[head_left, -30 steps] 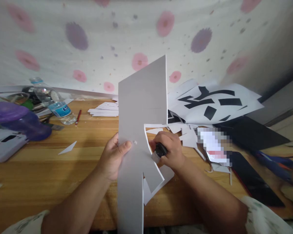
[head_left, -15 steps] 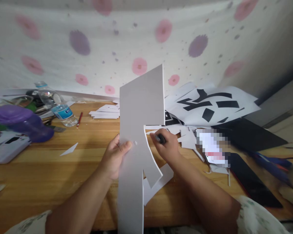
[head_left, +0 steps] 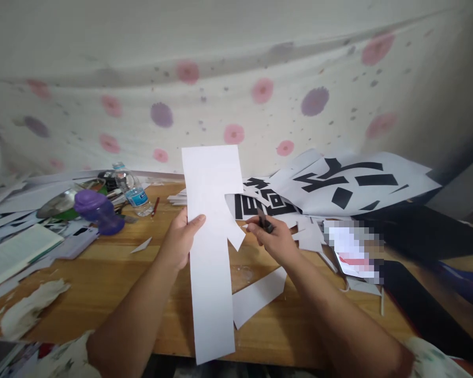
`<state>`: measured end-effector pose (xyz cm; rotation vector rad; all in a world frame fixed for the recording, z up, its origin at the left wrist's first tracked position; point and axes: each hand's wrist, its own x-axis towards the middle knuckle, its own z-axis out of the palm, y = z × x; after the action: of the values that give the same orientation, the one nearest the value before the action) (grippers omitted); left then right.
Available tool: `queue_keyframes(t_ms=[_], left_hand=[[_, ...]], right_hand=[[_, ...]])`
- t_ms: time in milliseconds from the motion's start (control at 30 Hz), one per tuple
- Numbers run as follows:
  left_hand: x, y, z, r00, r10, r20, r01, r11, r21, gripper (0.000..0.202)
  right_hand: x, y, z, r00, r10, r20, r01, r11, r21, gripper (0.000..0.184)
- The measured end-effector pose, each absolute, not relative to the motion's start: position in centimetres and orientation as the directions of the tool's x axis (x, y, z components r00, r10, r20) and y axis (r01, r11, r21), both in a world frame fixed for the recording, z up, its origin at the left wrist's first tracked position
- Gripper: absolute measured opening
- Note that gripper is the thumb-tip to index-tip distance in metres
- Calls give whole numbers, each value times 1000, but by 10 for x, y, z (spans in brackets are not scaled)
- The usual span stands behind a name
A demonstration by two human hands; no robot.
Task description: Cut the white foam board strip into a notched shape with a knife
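Note:
My left hand grips the left edge of a long white foam board cut-out, its thumb flat on the front face. The cut-out stands tilted over the table, with a wide top and a short pointed arm on its right side. Just right of that arm, my right hand is closed around a dark utility knife; most of its handle is hidden by the fingers. A loose white board strip lies on the wood beneath, between my forearms.
Sheets with bold black characters lie behind my right hand. To the right are board scraps, a blurred-out phone and a black mat. A water bottle, purple cup and white triangular scrap sit left.
The cut-out has been lowered and tipped back, so its face looks brighter and its bottom end now shows. The knife has turned more into view. The camera view has shifted too.

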<state>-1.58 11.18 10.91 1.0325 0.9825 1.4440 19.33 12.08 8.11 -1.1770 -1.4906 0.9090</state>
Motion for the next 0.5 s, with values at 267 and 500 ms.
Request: queue_keyframes(t_ms=[267,500], left_hand=[[-7,109,137,70,975,212,-31,-210,977,54],[3,113,164,8,889,458,439,-415,797,72]], right_hand=[[184,103,89,-193,968,161,4,165,-986,30],[163,104,70,58,941,335,-97,339,-936,30]])
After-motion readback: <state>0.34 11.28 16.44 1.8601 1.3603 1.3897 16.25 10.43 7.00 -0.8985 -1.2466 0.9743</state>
